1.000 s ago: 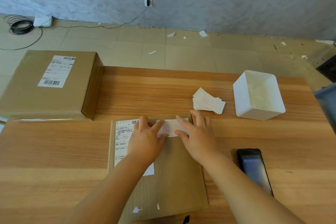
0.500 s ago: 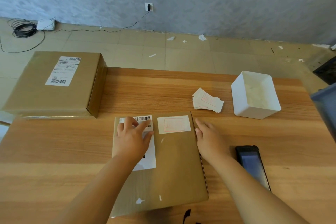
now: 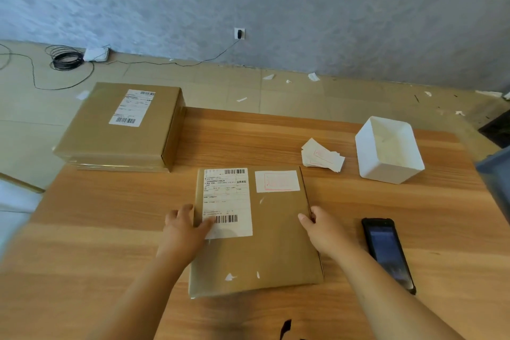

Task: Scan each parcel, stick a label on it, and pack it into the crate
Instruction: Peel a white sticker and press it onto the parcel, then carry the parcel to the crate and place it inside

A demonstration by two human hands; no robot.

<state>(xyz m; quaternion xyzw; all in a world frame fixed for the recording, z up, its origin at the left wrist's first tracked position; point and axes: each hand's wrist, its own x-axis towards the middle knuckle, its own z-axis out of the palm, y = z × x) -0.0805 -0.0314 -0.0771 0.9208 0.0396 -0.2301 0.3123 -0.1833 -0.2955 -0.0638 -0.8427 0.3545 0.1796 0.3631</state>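
Flat cardboard parcel [image 3: 256,243] lies mid wood-grain table [image 3: 110,215], with a shipping label [image 3: 227,199] and a small red-printed label [image 3: 277,181] on top. Left hand [image 3: 183,232] and right hand [image 3: 323,229] grip its side edges, thumbs on top. Also on the table: bigger box [image 3: 121,135] far-left, label stack [image 3: 321,156], white bin [image 3: 386,171], handheld scanner [image 3: 387,252]. Beyond it: tiled floor [image 3: 220,85] with paper scraps, coiled cable [image 3: 67,59], grey wall [image 3: 331,8], socket [image 3: 239,33], probably the blue crate [image 3: 496,179] at right.

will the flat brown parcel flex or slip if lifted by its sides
The flat parcel looks like a shallow corrugated box, so it should stay stiff rather than sag. Its contents are hidden, but being so thin it is probably light. Matte card is unlikely to slip, with the left hand and right hand at opposite edges.
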